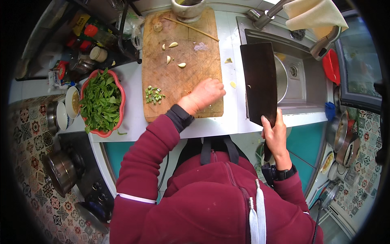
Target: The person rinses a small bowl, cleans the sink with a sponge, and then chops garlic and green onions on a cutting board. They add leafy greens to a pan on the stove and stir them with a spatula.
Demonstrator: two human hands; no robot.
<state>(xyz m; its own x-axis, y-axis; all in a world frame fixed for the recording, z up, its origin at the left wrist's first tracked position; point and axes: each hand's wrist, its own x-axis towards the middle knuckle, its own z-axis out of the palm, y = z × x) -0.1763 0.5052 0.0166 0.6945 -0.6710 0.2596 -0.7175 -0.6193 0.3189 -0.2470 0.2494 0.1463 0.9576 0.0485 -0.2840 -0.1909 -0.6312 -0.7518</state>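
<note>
My right hand grips a dark, broad cleaver by its handle, the blade held near the sink's left edge. Over the lower right edge of the wooden cutting board is my left hand, fingers curled; whether it pinches anything is hidden. Several peeled garlic cloves lie apart on the upper half of the board. Chopped green pieces form a small pile at its lower left. Pale purple minced bits and a thin wooden stick are at the upper right.
A stone mortar stands at the board's far end. Left of the board is a red basket of leafy greens, with bowls beside it. The metal sink holds a pot; a faucet hangs above. Scraps lie on the counter.
</note>
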